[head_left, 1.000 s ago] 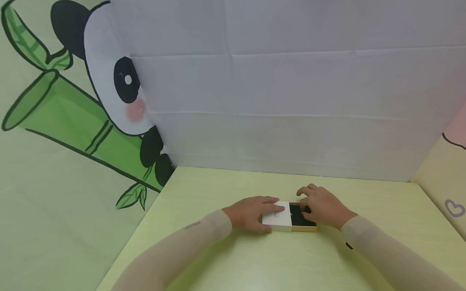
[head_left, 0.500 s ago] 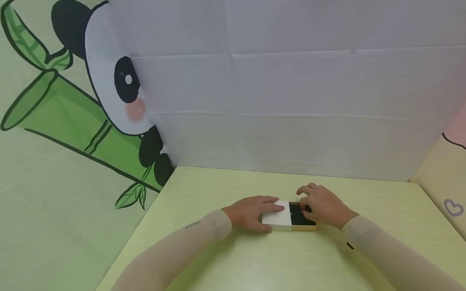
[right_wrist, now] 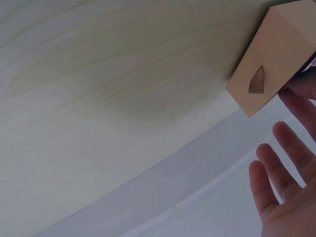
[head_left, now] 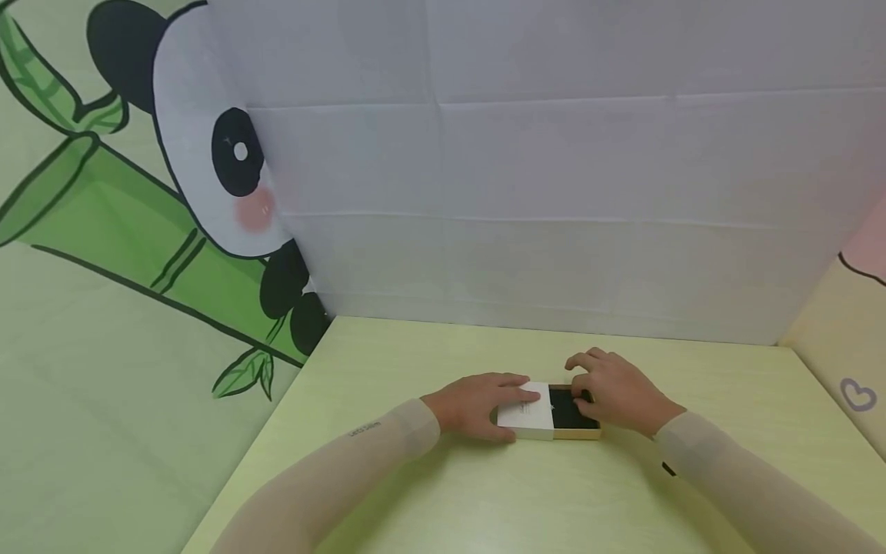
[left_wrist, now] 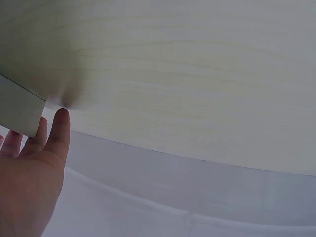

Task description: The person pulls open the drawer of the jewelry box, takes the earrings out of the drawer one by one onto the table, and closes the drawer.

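A drawer-style gift box lies on the table, its white sleeve [head_left: 526, 419] at the left and its tan cardboard tray [head_left: 577, 435] pulled partway out to the right. Black contents [head_left: 564, 415] fill the exposed tray. My left hand [head_left: 477, 408] grips the sleeve, thumb at the near left corner, fingers over the top and far side. Thumb and index finger of my right hand [head_left: 612, 392] are bent over the black contents; I cannot tell whether they pinch them. Its other fingers stay raised off the box. In the right wrist view, the tray's end wall [right_wrist: 276, 59] has a small cut-out.
The pale wood-grain table [head_left: 484, 500] extends around the box. Behind it hangs a creased white cloth [head_left: 554, 192]. A panda-and-bamboo print [head_left: 201, 154] covers the left wall. A small black piece [head_left: 668, 468] shows beneath the right sleeve.
The hands and box hold nearly the same positions. The right wrist shifts very slightly to the right, and the head view turns a little.
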Demonstrator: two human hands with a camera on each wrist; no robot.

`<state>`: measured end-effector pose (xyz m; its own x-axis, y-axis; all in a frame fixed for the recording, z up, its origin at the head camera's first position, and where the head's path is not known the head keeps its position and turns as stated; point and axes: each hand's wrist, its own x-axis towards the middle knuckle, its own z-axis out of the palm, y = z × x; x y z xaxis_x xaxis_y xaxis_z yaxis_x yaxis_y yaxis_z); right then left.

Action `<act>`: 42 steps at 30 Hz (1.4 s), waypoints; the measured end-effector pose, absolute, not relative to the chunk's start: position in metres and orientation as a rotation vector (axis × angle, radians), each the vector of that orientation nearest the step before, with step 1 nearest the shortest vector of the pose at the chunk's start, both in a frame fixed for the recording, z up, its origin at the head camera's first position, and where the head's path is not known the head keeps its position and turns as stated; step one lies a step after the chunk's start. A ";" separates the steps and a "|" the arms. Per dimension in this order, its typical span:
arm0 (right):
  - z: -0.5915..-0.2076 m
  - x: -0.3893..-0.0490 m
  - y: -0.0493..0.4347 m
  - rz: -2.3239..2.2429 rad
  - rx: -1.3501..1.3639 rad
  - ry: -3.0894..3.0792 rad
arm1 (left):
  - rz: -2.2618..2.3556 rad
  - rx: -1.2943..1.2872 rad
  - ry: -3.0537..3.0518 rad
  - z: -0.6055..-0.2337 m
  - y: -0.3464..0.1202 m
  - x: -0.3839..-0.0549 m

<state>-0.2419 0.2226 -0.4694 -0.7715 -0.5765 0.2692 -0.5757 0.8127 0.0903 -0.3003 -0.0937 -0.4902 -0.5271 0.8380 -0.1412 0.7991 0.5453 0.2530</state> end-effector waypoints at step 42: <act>-0.470 -0.204 0.215 0.081 0.963 -2.592 | 0.230 1.371 2.549 -0.494 -0.088 -0.295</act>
